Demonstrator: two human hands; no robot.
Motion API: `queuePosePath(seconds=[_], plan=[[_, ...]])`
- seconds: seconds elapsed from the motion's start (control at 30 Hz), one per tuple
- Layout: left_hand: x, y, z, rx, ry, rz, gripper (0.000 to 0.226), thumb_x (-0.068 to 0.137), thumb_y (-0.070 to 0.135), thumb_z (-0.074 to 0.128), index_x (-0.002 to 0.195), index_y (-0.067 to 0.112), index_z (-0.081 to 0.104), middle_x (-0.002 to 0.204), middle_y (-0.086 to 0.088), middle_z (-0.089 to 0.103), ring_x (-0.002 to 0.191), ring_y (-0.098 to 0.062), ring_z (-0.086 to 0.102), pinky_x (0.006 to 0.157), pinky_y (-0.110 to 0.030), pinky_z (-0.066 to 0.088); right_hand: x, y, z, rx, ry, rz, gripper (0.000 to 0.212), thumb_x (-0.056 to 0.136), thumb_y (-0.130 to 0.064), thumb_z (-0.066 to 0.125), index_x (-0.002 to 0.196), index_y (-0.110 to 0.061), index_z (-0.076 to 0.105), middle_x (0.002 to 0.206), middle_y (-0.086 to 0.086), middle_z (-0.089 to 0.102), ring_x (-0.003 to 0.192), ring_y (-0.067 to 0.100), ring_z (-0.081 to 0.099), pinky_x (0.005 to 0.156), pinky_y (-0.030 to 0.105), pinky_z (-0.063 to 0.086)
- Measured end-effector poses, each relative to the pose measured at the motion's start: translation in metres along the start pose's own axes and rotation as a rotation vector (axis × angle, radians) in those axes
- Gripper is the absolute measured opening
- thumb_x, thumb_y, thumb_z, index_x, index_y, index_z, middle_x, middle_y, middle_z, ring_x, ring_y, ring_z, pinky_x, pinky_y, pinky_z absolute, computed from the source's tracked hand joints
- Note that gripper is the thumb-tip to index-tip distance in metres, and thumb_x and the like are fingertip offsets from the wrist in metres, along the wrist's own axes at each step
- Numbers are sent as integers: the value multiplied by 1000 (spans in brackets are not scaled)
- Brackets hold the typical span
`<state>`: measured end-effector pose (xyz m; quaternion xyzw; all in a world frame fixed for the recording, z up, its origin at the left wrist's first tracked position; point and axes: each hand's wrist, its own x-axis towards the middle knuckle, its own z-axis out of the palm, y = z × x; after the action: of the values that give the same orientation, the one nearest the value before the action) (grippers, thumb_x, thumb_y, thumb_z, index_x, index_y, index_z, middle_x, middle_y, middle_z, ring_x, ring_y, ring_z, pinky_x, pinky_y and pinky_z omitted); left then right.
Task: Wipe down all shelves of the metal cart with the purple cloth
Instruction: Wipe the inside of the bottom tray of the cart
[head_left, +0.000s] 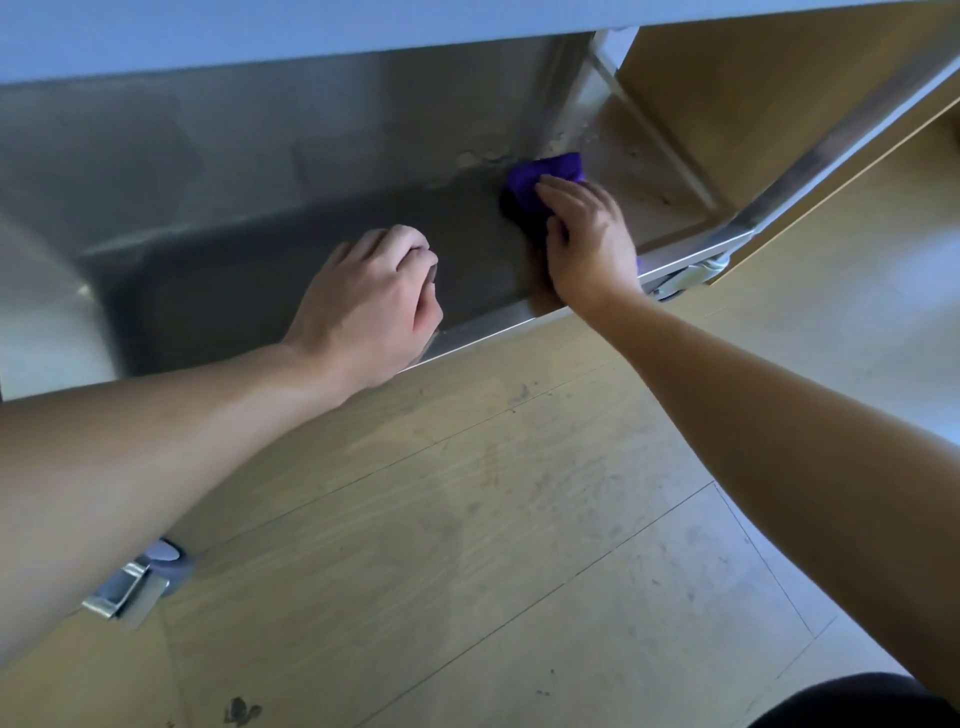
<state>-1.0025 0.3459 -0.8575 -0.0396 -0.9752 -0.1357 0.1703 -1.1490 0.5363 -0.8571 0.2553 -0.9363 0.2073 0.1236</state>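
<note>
Currently the right hand (582, 244) grips the bunched purple cloth (540, 179), pressing it on the bottom shelf (260, 280) of the metal cart (810, 156) at 1 o'clock. Left hand (374, 296), loosely fisted and empty, sits at the cloth's 8 o'clock.

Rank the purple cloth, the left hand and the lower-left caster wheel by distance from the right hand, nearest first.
1. The purple cloth: under the right hand, shelf's right end.
2. The left hand: shelf's front edge, leftward.
3. The caster wheel: floor, far lower left.
</note>
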Motion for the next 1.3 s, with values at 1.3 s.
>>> queuePosePath(seconds=[1.3], plan=[[5, 7, 8, -98, 29, -66, 23, 86, 18, 45, 98, 10, 62, 111, 0, 58, 95, -27, 55, 85, -44, 45, 47, 68, -13, -113, -61, 170, 54, 87, -23, 32, 136, -14, 51, 144, 5, 48, 134, 30, 39, 115, 34, 26]])
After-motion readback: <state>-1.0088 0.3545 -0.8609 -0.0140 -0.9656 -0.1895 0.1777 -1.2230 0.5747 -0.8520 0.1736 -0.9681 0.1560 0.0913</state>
